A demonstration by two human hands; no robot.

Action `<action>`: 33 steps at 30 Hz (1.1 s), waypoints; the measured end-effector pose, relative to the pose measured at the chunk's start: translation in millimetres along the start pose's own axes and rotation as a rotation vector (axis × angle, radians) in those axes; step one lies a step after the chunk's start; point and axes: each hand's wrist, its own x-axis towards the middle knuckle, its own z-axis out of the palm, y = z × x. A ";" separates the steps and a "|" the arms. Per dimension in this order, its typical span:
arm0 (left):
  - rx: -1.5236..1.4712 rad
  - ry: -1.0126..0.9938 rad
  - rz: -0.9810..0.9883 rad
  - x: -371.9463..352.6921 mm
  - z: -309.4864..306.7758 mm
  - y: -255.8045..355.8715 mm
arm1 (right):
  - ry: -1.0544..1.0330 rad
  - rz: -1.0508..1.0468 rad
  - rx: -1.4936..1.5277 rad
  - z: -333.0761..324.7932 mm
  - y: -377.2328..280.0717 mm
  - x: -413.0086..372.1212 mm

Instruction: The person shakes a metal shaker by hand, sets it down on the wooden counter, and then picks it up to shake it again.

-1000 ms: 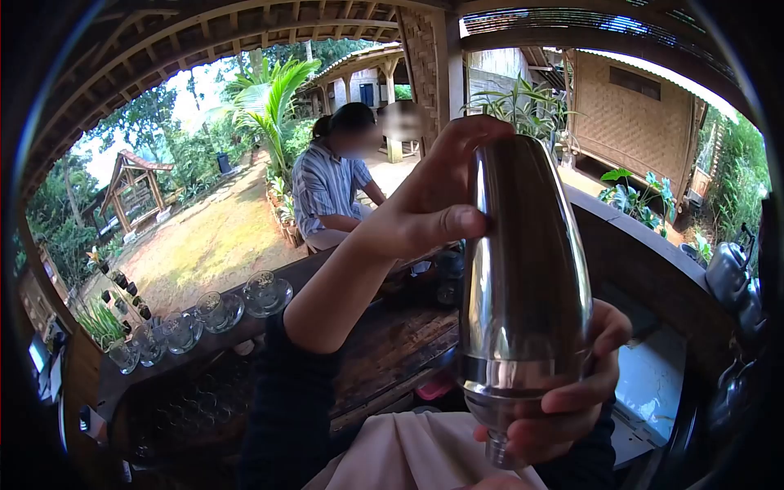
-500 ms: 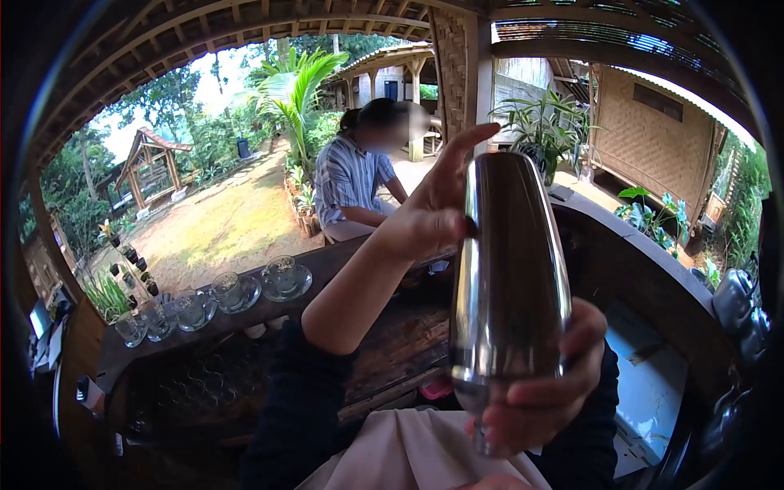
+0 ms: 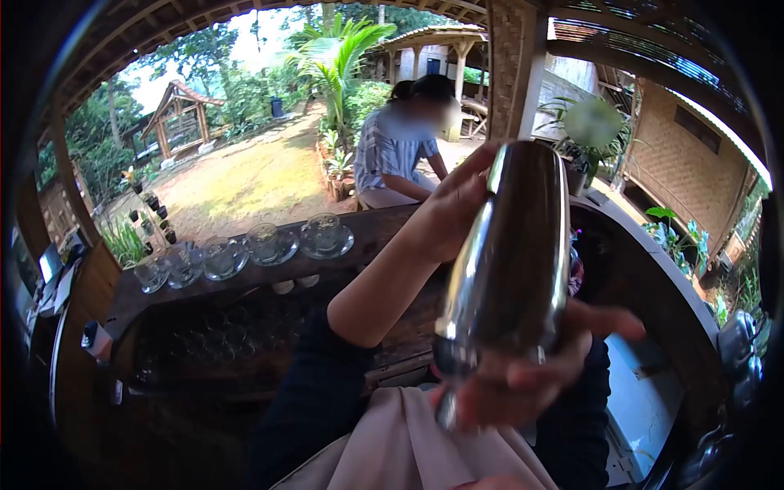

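Note:
A shiny metal cocktail shaker [image 3: 523,237] stands tilted in front of me, its wide flat end up and its narrow capped end down. Around its lower part is my right hand [image 3: 539,371], closed on it, with one finger sticking out to the right; this hand is a little blurred. My left hand [image 3: 464,200] rests against the upper left side of the shaker, its fingers partly hidden behind the metal.
Several glass cups on saucers [image 3: 327,237] line the dark wooden counter [image 3: 384,219] at left. Beyond it sits a person in a striped shirt [image 3: 392,155]. Metal kettles [image 3: 739,343] stand at far right, near a pale blue surface [image 3: 645,392]. More glassware is below the counter.
My left hand's raised fingers have come down against the shaker. The shaker has tilted slightly more, and a right finger has lifted off it. The view has shifted left.

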 end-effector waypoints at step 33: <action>-0.295 0.982 0.030 -251.1 11.1 194.7 | 0.164 0.524 0.783 213.7 -102.4 40.5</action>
